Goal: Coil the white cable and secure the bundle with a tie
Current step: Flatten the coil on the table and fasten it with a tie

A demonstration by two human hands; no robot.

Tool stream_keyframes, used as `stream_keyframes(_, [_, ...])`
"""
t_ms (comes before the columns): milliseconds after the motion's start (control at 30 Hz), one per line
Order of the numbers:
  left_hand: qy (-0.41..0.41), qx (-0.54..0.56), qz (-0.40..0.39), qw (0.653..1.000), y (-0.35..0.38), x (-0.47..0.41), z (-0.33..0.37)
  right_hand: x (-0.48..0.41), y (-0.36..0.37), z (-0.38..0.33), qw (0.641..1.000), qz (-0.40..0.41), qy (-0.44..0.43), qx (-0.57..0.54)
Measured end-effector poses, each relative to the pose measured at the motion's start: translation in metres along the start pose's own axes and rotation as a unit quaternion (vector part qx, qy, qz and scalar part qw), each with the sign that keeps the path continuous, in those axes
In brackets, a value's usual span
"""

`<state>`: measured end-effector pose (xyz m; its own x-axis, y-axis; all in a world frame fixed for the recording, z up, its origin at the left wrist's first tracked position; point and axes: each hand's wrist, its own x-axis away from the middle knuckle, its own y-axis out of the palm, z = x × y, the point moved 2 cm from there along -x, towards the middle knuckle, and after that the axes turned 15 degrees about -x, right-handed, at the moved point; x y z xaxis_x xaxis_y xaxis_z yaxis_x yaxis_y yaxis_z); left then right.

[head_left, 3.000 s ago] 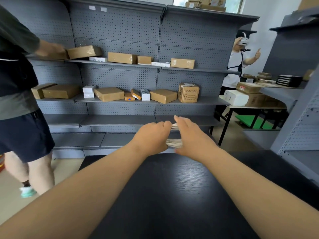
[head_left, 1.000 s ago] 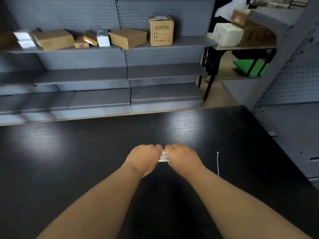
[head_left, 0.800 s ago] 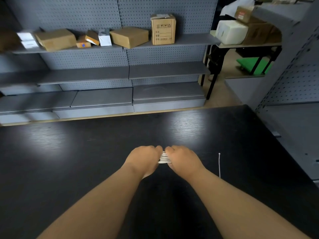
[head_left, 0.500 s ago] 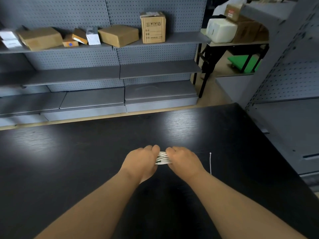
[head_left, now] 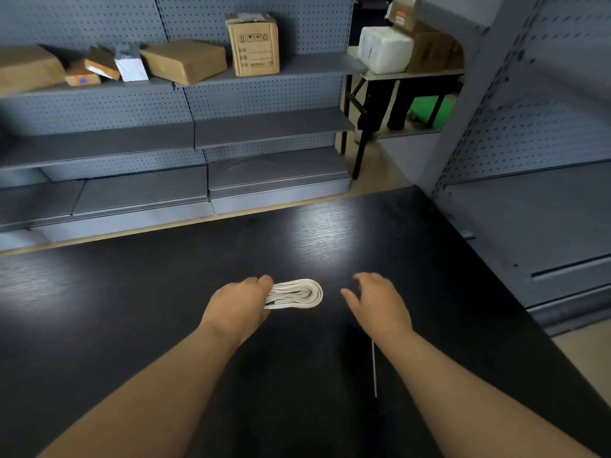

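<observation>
Cable [head_left: 297,294], white: coiled into a flat oval bundle on black table [head_left: 132,292]; coiling judged done. Left hand [head_left: 238,302] grips its left end, fingers curled. Right hand [head_left: 377,302] apart, fingers loosely spread, holding nothing. Tie [head_left: 374,368]: loose on table beside right forearm; securing judged outstanding.

The upright cardboard box [head_left: 253,44] on the shelf [head_left: 304,66] shows a row of four handling pictograms on its front. The printed lines beneath are too small to read. The red label [head_left: 401,14] on a brown carton [head_left: 406,24] at the upper right is also illegible.
</observation>
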<state>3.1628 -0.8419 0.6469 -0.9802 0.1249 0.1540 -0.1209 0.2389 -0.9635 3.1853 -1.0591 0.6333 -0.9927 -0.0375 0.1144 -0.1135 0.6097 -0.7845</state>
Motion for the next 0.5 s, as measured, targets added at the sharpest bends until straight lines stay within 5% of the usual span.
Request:
stream_keyframes(200, [0.001,0.012,-0.002,1.000,0.003,0.003,0.008,0.013,0.013,0.045,0.971,-0.058,0.230,-0.006])
stream_keyframes(500, [-0.005,0.013,-0.014,1.000,0.005,0.010,0.012,0.012,0.022,0.049,0.945,-0.056,0.318,-0.061])
